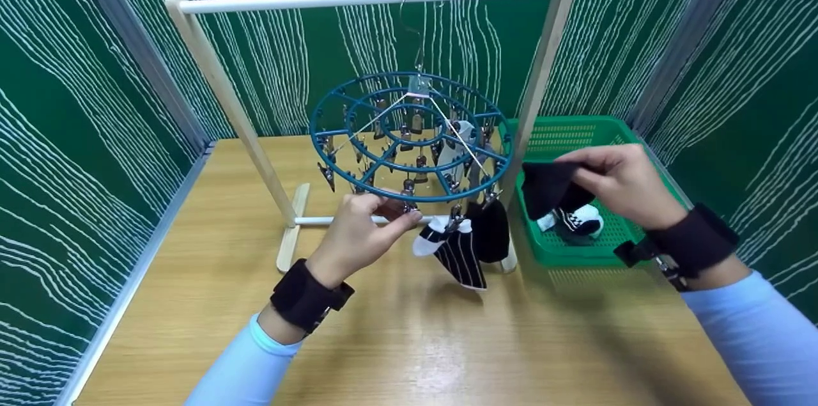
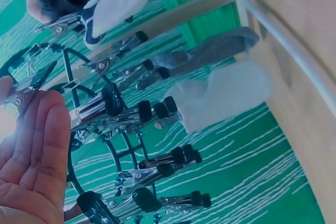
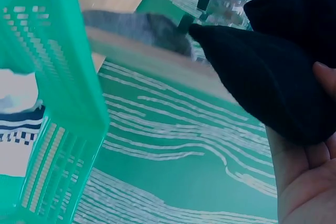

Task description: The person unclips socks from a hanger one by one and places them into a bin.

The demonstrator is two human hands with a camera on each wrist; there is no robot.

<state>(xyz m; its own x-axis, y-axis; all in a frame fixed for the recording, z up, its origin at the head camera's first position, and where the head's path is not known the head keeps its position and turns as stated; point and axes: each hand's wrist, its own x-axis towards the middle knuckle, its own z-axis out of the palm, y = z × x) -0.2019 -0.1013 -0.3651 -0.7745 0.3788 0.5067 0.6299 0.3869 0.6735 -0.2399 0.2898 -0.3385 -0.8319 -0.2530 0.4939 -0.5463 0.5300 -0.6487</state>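
A black sock [image 1: 543,188] is in the person's right hand [image 1: 629,185], pinched between thumb and fingers, held up right of the round hanger and above the near part of the green basket [image 1: 575,260]. The left hand [image 1: 358,236] has its thumb and fingers closed on a metal clip [image 1: 409,203] at the near edge of that blue round hanger [image 1: 441,199]. Just right of this clip hang a striped black-and-white sock [image 1: 461,259] and another dark sock [image 1: 492,236]; farther back hang a grey sock [image 2: 210,51] and a white sock [image 2: 226,95]. Black-and-white socks [image 1: 583,220] lie inside the basket, to the right. The hanger hooks over the white bar [image 1: 287,2] of a wooden rack [image 1: 220,83], standing on the table [image 1: 192,329]. Light blue sleeves [image 1: 255,361] and black wristbands [image 1: 307,294] cover the arms, and green walls [image 1: 268,48] with wavy white lines rise beyond.
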